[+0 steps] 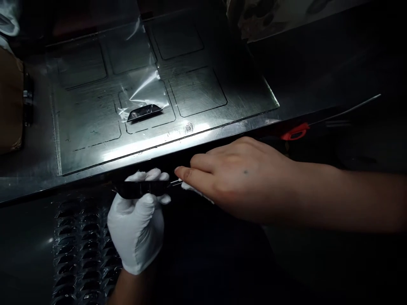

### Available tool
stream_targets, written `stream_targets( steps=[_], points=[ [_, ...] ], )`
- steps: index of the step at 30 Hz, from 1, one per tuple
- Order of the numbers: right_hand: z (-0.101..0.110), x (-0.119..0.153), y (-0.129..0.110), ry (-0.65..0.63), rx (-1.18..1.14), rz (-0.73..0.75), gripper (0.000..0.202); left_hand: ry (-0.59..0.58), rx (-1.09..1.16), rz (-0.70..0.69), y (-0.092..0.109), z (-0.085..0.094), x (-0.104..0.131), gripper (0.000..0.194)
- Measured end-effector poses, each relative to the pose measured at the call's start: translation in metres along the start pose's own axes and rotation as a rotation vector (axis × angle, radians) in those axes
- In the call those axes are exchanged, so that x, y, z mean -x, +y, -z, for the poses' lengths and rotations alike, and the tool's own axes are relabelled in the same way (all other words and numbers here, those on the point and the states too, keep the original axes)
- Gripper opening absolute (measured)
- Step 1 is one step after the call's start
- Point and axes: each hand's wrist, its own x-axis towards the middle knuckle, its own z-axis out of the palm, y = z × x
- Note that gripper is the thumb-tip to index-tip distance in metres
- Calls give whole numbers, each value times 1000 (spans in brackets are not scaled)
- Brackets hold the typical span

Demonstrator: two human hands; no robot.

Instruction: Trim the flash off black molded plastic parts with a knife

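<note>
Gloved left hand gripped a dark strip, long axis left-right, at the table's near edge. Bare right hand pinched white cloth beside it. Farther: metal plate, another dark piece under plastic film. No legible writing.

light: dim overall, one bright glare streak along the front of the metal plate
work surface: a brushed metal plate with shallow square outlines scored into it, tilted across the upper half of the view
front edge: a dark ledge runs just below the plate, left to right
on the plate: crinkled clear film catches the light near the middle
lower left: a tray of ribbed clear plastic, rows of small pockets
right side: dark bench top, almost featureless
upper right: a patterned cloth, partly cut off
far left: a brown shape, blurred
</note>
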Motion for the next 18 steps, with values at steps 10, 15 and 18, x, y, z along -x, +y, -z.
stream_targets(
  steps=[10, 15, 18],
  points=[
    [-61, 7, 157, 550, 15, -330, 37, -112, 317, 249, 4, -8, -9, 35],
    [-65, 32, 113, 948, -228, -283, 31, -52, 71, 318, -10, -13, -20, 36],
    [-102, 70, 71, 887, -709, -309, 42, -180, -166, 554, -31, -15, -31, 25]
  ],
)
